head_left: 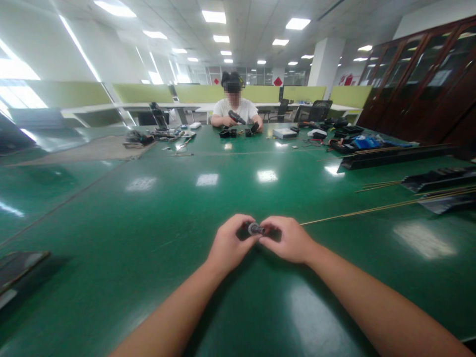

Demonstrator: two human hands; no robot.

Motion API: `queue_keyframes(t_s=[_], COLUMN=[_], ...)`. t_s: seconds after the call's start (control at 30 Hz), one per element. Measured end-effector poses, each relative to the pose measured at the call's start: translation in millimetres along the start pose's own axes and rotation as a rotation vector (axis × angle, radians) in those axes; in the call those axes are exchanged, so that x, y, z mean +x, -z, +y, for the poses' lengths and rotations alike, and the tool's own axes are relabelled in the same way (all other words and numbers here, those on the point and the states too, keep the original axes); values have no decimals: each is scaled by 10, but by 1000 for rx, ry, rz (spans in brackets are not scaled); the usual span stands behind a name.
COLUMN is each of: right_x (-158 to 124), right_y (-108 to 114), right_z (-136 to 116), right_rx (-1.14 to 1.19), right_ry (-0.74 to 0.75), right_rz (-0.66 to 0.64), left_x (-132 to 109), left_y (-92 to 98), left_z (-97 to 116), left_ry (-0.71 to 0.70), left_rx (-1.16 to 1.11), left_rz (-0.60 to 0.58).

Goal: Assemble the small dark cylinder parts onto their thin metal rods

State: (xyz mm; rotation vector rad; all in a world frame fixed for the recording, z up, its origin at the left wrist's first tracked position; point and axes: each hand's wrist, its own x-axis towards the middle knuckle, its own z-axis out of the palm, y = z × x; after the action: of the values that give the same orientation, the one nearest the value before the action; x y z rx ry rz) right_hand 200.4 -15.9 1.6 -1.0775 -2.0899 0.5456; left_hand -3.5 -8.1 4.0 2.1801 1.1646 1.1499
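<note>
Both my hands meet over the green table near its front middle. My left hand is closed, its fingers curled round a small dark cylindrical part with a metal ring on it. My right hand is closed too, pinching the same part from its right end. Most of the part is hidden between the fingers, so its full shape cannot be made out.
Thin brass rods and long black strips lie at the right. A dark flat piece sits at the left edge. Across the table a person holds a black tool among small parts, with boxes and cables beside them.
</note>
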Motion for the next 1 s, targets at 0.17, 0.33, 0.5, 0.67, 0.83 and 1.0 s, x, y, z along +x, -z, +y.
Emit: queue_keyframes(t_s=[0.17,0.33,0.5,0.67,0.83,1.0], right_x=[-2,5,8,9,13,9], right_y=[14,27,20,18,22,18], right_z=[-12,-27,-17,-17,-12,3], right_rx=[33,11,7,10,19,27], right_ry=[-24,4,11,34,49,58], right_rz=[59,86,95,75,65,66], left_x=[13,-1,-11,-10,-16,-15], left_y=[34,33,21,20,16,14], left_z=[40,20,4,18,18,32], left_ry=[-44,-57,-76,-78,-95,-107], left_rx=[44,52,54,50,57,51], left_rz=[-14,-18,-4,-11,-18,-5])
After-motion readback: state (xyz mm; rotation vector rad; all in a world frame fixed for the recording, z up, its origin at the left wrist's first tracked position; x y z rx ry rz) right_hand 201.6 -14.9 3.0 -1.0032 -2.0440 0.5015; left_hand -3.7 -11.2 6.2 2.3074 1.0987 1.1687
